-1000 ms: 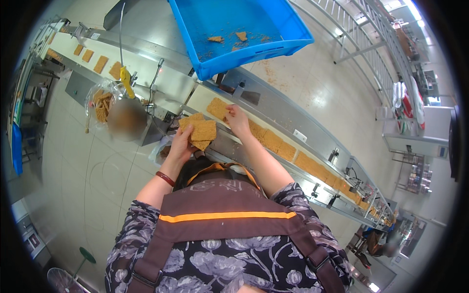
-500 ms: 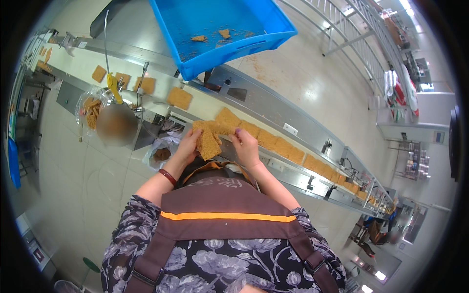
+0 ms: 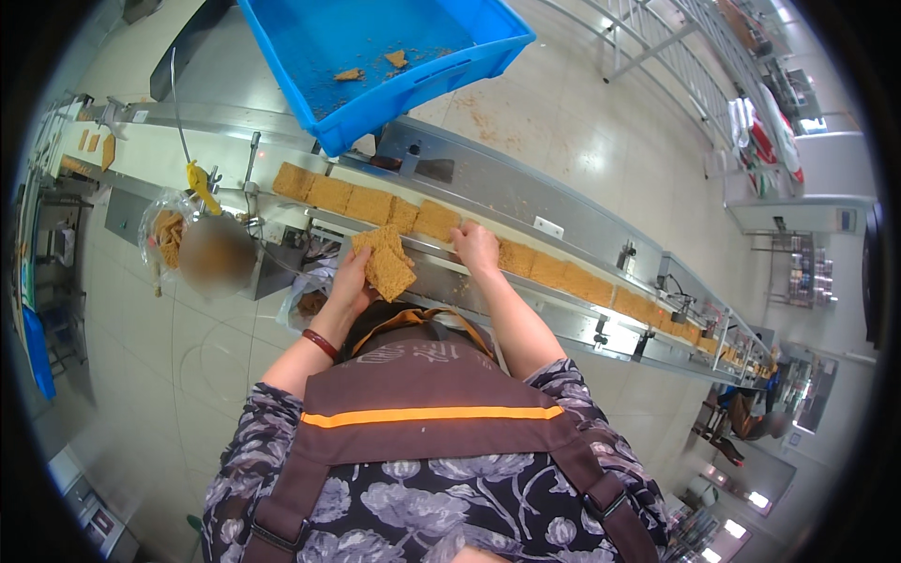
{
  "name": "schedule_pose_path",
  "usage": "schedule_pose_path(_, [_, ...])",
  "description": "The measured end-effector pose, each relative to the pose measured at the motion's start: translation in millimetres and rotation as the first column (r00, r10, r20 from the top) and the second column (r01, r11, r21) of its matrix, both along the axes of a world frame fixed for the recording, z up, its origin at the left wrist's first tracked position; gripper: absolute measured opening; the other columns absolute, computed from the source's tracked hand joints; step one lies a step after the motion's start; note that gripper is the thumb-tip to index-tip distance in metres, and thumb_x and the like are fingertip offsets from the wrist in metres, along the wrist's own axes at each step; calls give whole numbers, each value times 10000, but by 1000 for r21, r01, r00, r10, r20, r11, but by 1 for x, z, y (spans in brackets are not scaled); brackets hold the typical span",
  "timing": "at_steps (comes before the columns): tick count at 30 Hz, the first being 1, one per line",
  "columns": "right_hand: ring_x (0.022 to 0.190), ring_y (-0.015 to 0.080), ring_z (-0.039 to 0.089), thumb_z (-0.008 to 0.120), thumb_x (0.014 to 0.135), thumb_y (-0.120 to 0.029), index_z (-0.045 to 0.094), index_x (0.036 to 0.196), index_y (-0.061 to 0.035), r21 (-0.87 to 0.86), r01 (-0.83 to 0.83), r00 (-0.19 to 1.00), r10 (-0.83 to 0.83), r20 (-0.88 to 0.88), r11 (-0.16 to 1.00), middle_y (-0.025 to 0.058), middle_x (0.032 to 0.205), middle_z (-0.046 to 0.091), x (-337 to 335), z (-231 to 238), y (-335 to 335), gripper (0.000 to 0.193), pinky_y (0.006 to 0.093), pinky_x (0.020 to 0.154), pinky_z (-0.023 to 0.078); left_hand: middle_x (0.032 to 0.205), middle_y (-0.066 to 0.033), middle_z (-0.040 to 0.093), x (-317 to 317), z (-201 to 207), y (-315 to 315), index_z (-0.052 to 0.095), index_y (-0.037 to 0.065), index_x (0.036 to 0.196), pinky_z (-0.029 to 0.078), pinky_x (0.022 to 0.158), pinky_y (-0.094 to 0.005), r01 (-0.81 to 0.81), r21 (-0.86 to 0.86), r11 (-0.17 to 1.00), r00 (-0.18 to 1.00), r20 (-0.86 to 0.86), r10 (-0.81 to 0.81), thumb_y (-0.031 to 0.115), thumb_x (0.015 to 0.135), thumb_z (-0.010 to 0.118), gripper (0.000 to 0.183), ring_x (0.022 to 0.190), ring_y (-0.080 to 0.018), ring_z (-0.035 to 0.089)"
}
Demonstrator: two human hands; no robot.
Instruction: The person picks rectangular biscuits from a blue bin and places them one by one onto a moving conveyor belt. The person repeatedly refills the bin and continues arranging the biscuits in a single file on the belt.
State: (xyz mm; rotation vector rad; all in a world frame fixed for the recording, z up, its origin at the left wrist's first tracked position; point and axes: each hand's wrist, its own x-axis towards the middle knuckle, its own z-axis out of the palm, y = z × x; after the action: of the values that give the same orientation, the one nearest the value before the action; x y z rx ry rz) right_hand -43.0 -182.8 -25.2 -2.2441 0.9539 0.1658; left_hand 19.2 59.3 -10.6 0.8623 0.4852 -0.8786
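Several flat, golden-brown square crackers (image 3: 388, 266) with a grainy surface are stacked in my left hand (image 3: 353, 281), whose fingers close round their left edge in front of the apron. My right hand (image 3: 477, 246) reaches over the conveyor belt. Its fingers are pinched together at the right edge of a square cracker (image 3: 437, 221) lying on the belt. A row of crackers (image 3: 330, 195) runs left of that hand, and another row (image 3: 554, 272) continues to its right. The fingertips partly hide the place where the rows meet.
A blue plastic crate (image 3: 394, 94) with broken bits and crumbs stands beyond the belt. Metal rails (image 3: 526, 208) edge the conveyor. On the left are a clear bag of pieces (image 3: 167, 235), a blurred round shape (image 3: 216, 255) and a yellow-wrapped fitting (image 3: 200, 183).
My right hand has moved away from the stack to the belt, while the left keeps hold of the crackers. Squares that lay apart on the left have come along the belt into a close row.
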Motion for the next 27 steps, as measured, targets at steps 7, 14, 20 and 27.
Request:
schedule_pose_path(7, [857, 340, 643, 610, 859, -334, 660, 974, -77, -211, -217, 960, 247, 129, 953, 152, 932, 657, -42, 13, 6, 285, 450, 725, 519, 1188, -86, 574, -7, -8, -4, 414, 114, 1279, 545, 797, -456, -37, 71, 997, 999, -2, 37, 242, 985, 490, 330, 1067, -269, 600])
schedule_pose_path(14, [1067, 306, 530, 635, 852, -353, 586, 1169, -41, -337, -240, 946, 298, 130, 910, 134, 1163, 540, -25, 13, 41, 447, 413, 834, 498, 1226, -93, 557, -4, 4, -1, 405, 111, 1289, 529, 835, -488, -21, 78, 997, 999, -35, 24, 229, 994, 467, 324, 1093, -281, 591])
schedule_pose_path(20, [1136, 318, 497, 607, 863, -405, 569, 1246, -129, -399, -280, 946, 321, 39, 873, 121, 1242, 527, -32, 14, 34, 474, 470, 903, 445, 1198, -96, 575, -6, 2, 2, 429, 101, 1261, 535, 822, -507, -43, 47, 998, 999, -19, 44, 237, 995, 468, 301, 1084, -280, 598])
schedule_pose_path(27, [1150, 304, 498, 627, 852, -387, 613, 1158, -88, -471, -252, 965, 259, -51, 846, 109, 1228, 551, -66, 23, 7, 428, 462, 900, 415, 1236, -99, 560, -4, 5, -8, 394, 117, 1283, 520, 846, -528, 10, 84, 996, 1000, -11, -9, 187, 982, 474, 319, 1105, -284, 592])
